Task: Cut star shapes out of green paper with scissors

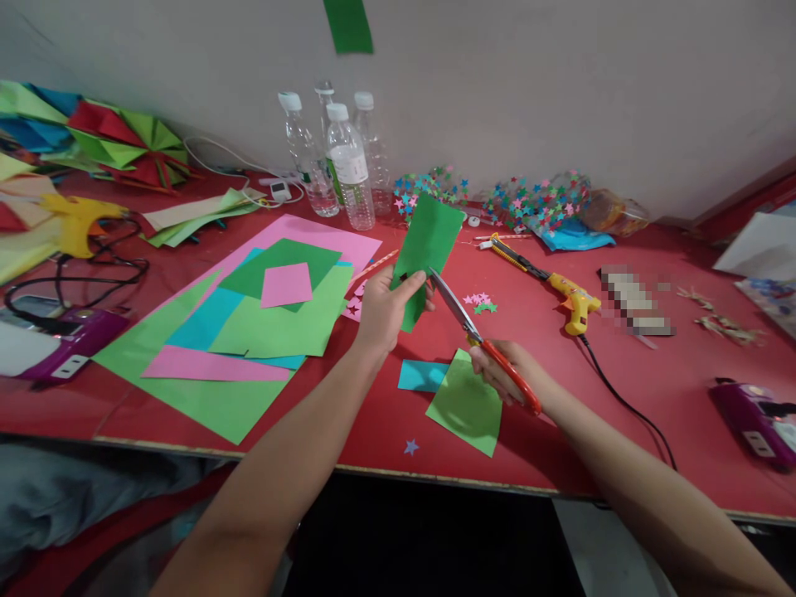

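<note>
My left hand (384, 308) pinches a dark green strip of paper (429, 249) and holds it upright above the red table (659, 390). My right hand (505, 371) grips orange-handled scissors (478, 338); their blades point up and left and touch the strip's right edge near my thumb. Under my right hand lie a light green paper piece (465, 406) and a small blue piece (421, 375). A few tiny paper stars (480, 302) lie just beyond the scissors.
A stack of pink, green and blue sheets (249, 332) covers the table's left. Several water bottles (345, 162) stand at the wall. A yellow glue gun (575, 300) with a black cord lies to the right. Bags of paper stars (541, 203) sit behind it. Purple devices (755, 410) sit at both sides.
</note>
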`<state>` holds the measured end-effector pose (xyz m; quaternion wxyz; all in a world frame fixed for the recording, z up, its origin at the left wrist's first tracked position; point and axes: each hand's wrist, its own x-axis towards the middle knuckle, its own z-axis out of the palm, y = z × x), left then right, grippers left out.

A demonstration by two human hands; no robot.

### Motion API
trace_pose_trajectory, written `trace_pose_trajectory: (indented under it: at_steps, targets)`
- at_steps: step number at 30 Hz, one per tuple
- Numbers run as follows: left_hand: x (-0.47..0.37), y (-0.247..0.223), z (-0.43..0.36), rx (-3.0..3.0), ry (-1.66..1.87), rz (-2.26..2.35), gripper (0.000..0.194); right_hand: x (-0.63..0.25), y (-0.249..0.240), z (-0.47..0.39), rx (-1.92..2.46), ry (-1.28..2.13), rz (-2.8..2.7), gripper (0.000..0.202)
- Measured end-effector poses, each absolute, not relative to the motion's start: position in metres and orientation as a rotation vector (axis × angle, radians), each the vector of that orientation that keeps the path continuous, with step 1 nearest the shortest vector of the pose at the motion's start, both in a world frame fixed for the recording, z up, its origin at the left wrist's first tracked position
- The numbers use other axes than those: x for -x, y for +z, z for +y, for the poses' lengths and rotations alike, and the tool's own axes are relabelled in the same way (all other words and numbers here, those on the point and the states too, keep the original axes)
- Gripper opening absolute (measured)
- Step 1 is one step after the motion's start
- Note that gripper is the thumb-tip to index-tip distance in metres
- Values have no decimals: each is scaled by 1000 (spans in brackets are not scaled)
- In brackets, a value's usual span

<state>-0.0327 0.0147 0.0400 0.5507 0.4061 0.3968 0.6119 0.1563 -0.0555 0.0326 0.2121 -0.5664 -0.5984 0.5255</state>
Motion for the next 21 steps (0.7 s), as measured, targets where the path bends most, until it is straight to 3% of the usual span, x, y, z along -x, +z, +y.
trace_pose_trajectory:
  at_steps: [21]
  targets:
    - [52,52,22,-1050,1291,940,15,-168,43,-49,1607,1420,-1823,53]
